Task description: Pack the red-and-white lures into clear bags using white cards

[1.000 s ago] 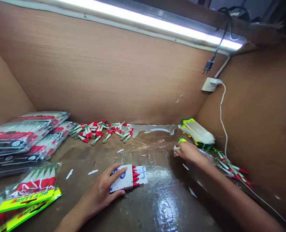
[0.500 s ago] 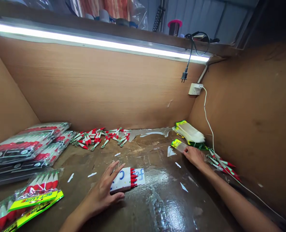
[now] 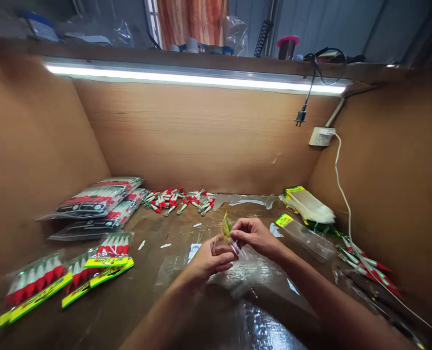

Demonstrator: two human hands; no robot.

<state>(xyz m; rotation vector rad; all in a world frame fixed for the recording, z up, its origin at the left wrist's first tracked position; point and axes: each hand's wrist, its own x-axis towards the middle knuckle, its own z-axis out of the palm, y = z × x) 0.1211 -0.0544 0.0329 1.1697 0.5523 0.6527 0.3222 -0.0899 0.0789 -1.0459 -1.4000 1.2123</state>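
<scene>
Over the middle of the table, my left hand (image 3: 209, 260) and my right hand (image 3: 254, 237) meet on a small clear plastic bag with a yellow header (image 3: 226, 225). The fingers of both hands are closed on the bag, the right ones pinching near the header. Behind my left hand a corner of a white card holder with blue writing (image 3: 194, 252) shows; the rest of it is hidden. A second clear bag with a yellow header (image 3: 307, 236) lies flat right of my right hand.
Filled lure packets (image 3: 108, 250) and black-edged bags of lures (image 3: 95, 199) lie at left. Loose red-and-white lures (image 3: 170, 200) are heaped at the back. A stack of clear bags (image 3: 309, 206), more lures (image 3: 371, 267) and a white cord (image 3: 338, 180) are on the right.
My right hand has brought a clear bag from the right to the middle. My left hand has left the card holder and taken hold of the bag. The camera view has shifted.
</scene>
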